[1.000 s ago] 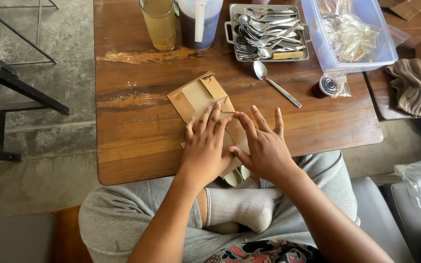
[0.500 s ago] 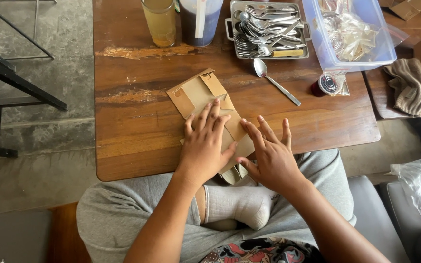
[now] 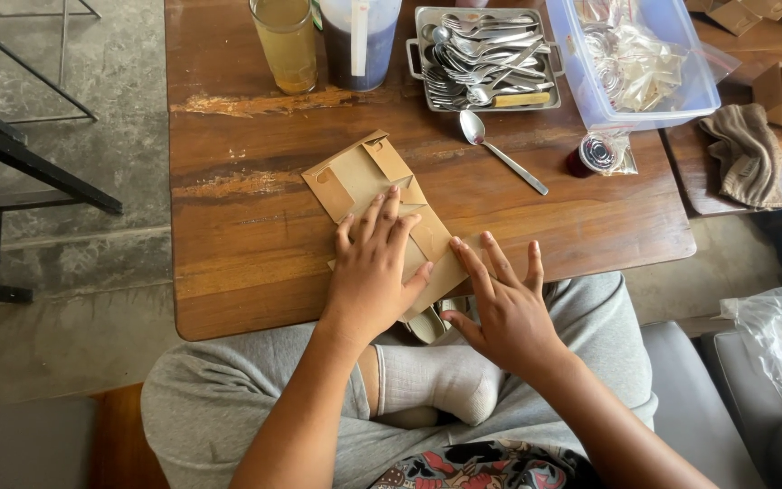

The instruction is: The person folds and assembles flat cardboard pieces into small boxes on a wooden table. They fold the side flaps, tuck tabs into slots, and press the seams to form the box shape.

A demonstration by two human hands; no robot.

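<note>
Pressing flat near the table's (image 3: 228,299) front edge, the left hand (image 3: 373,272) holds down a half-folded brown cardboard sleeve (image 3: 359,177), the right hand (image 3: 504,303) spread open beside it, apparently gripping nothing, so further folds seem left.

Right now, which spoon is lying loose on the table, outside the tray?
The single spoon just below the metal tray, bowl near the tray's front edge, handle angled toward the right. All other spoons are piled inside the tray.
</note>
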